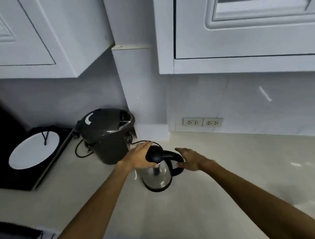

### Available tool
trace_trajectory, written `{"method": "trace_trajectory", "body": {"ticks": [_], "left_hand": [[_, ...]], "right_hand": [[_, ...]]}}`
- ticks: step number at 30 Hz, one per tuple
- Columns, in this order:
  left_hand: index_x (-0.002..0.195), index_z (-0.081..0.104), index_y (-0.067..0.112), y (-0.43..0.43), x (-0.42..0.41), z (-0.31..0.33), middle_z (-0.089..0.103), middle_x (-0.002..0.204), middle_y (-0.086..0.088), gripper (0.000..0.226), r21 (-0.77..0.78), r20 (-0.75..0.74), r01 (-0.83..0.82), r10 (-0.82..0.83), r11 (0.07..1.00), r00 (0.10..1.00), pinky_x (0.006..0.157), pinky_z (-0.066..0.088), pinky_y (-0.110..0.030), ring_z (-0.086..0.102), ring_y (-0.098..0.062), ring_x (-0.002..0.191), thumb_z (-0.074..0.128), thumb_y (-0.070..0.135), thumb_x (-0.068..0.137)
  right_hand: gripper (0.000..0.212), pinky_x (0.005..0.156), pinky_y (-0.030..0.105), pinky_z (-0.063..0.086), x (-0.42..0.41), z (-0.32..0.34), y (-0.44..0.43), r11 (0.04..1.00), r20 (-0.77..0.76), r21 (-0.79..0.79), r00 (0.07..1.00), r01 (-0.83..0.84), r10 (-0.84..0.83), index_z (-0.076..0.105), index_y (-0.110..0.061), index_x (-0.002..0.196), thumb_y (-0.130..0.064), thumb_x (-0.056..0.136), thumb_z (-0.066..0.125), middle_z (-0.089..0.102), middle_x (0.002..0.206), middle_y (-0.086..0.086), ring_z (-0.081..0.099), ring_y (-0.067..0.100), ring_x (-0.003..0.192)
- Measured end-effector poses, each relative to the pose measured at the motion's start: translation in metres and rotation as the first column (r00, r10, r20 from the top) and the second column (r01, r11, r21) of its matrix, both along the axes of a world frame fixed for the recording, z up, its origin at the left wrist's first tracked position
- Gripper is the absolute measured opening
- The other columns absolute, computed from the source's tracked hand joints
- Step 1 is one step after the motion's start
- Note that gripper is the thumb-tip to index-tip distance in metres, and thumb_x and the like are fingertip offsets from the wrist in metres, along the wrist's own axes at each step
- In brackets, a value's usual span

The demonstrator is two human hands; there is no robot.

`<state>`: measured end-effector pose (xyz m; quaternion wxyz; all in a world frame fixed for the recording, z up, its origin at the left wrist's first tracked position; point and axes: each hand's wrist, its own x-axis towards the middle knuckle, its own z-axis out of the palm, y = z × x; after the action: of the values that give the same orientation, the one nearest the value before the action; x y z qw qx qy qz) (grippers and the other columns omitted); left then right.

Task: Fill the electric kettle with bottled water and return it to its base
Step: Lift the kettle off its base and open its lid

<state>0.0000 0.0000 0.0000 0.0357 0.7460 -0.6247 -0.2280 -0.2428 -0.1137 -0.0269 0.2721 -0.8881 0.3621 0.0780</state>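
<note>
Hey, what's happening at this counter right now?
A person is working on a steel electric kettle standing on the pale counter. The left hand rests on its black lid, while the right hand reaches open toward the black handle, not yet gripping it. A dark round cooker sits behind. No water bottle is in view.

Countertop (237, 170) right of and in front of the kettle (157, 176) is bare, wide room for a hand. Left side is tight: dark rice cooker (106, 136) stands just beside the kettle, its cord (80, 150) looped on the counter. Black cooktop (37, 173) with white plate (34, 149) farther left. Wall cabinets (241, 63) overhang the back; headroom there probably limited.
</note>
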Motion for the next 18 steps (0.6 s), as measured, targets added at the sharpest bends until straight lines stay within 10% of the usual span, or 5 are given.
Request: {"method": "trace_trajectory", "body": {"ticks": [8, 18], "left_hand": [[0.164, 0.019, 0.026, 0.000, 0.013, -0.024, 0.034, 0.166, -0.001, 0.126, 0.024, -0.160, -0.028, 0.032, 0.999, 0.987, 0.120, 0.035, -0.037, 0.033, -0.024, 0.152, 0.092, 0.051, 0.065], [0.157, 0.032, 0.029, -0.002, 0.021, -0.037, 0.048, 0.157, 0.002, 0.122, -0.100, -0.295, -0.036, 0.005, 0.994, 0.955, 0.116, 0.041, -0.041, 0.044, -0.022, 0.145, 0.098, 0.047, 0.056]], "right_hand": [[0.042, 0.085, 0.035, 0.051, 0.012, -0.026, 0.016, 0.984, 0.201, 0.057, 0.963, 0.171, -0.179, 0.055, -0.011, 0.129, -0.030, 0.093, 0.068, 0.069, 0.117, 0.013, 0.065, 0.032, 0.104], [0.032, 0.083, 0.038, 0.052, 0.011, -0.028, 0.025, 0.964, 0.318, 0.009, 0.913, 0.267, -0.256, 0.062, -0.009, 0.120, -0.023, 0.092, 0.070, 0.069, 0.107, 0.012, 0.064, 0.033, 0.097]]}}
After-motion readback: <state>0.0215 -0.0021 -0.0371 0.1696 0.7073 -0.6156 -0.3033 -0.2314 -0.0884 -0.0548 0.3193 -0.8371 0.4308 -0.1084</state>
